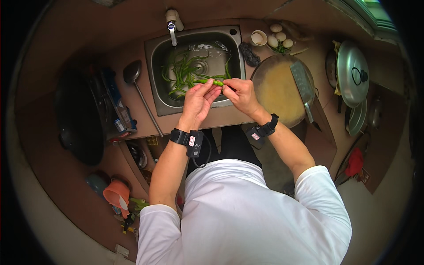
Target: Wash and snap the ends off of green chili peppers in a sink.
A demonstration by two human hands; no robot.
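Observation:
Over the near edge of a stainless steel sink (195,109), my left hand (200,99) holds a green chili pepper (209,81) between thumb and fingers. My right hand (241,94) pinches the right end of that pepper with thumb and forefinger. Long green peppers (182,71) lie in water in the basin, mostly in its left half. The faucet (172,28) stands behind the sink; its spout points over the basin.
Right of the sink are a dark scouring pad (249,54), a cup (258,37), several eggs (273,41) and a round chopping board (275,89) bearing a cleaver (302,84). A lidded pot (352,74) stands farther right. Left are a wok spatula (132,71) and a black wok (79,116).

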